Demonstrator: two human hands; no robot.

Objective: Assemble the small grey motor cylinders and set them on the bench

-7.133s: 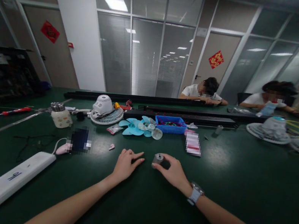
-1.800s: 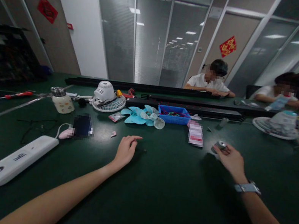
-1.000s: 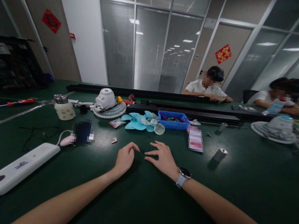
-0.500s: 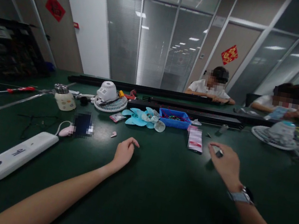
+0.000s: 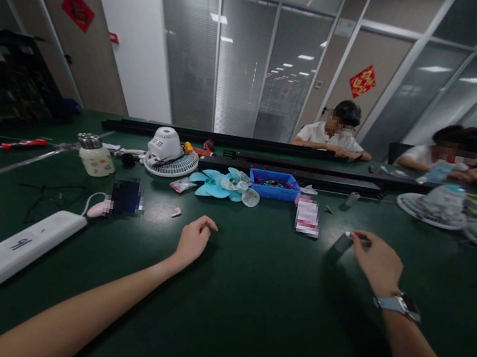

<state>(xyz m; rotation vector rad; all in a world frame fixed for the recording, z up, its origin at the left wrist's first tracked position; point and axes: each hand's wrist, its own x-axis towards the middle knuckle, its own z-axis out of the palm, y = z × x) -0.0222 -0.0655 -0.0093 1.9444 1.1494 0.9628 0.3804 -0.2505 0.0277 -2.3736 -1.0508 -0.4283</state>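
My right hand (image 5: 377, 259), with a watch on its wrist, pinches the near end of a small grey cylinder (image 5: 342, 242) over the right part of the green table (image 5: 242, 314). A second grey cylinder (image 5: 352, 199) stands farther back. My left hand (image 5: 194, 237) rests on the table left of the middle, its fingers loosely curled and apart, with nothing in them. A small pink piece (image 5: 176, 212) lies to its left. Beyond the hands are light blue fan blades (image 5: 219, 184), a blue tray (image 5: 273, 192) holding small coloured parts, and a pink and white packet (image 5: 307, 216).
At the left are a white power strip (image 5: 18, 250), a dark phone (image 5: 127, 197) and a patterned bottle (image 5: 97, 157). A white fan body (image 5: 165, 146) and long black bars (image 5: 307, 179) lie behind. Several people sit across the table.
My right hand has moved to the right and turned, and the grey cylinder in its fingers now shows clearly. The camera view has shifted slightly. My left hand keeps its pose.
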